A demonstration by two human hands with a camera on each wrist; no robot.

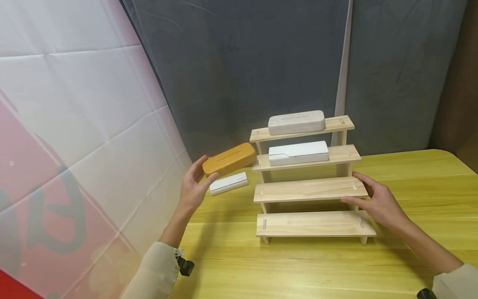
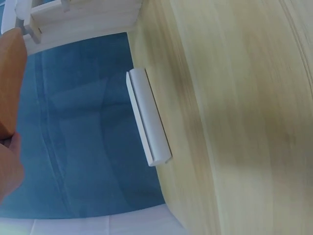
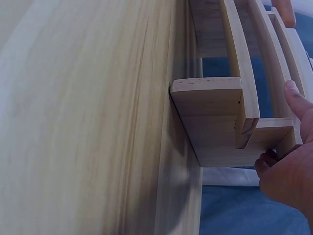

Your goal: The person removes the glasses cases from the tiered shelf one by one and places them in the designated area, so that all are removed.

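Observation:
My left hand [image 1: 192, 189] grips an orange glasses case [image 1: 229, 159] by its left end, thumb in front and fingers behind. Tilted up to the right, the case has its far end beside the left end of a stepped wooden rack's upper shelves. With my right hand [image 1: 382, 203] I hold the right end of the rack's second shelf from the bottom [image 1: 310, 189], thumb on the front edge and fingers round the back. In the right wrist view, the right hand [image 3: 288, 171] curls about that shelf end. A grey-white glasses case [image 1: 296, 123] lies on the top shelf, a white case [image 1: 298, 153] one step below.
Behind the orange case, a slim white box [image 1: 229, 183] lies on the wooden table [image 1: 298, 270]. A grey curtain [image 1: 254, 62] stands behind the rack, and a printed white-and-pink sheet [image 1: 93, 104] slopes along the left side. The bottom shelf [image 1: 313, 224] is bare.

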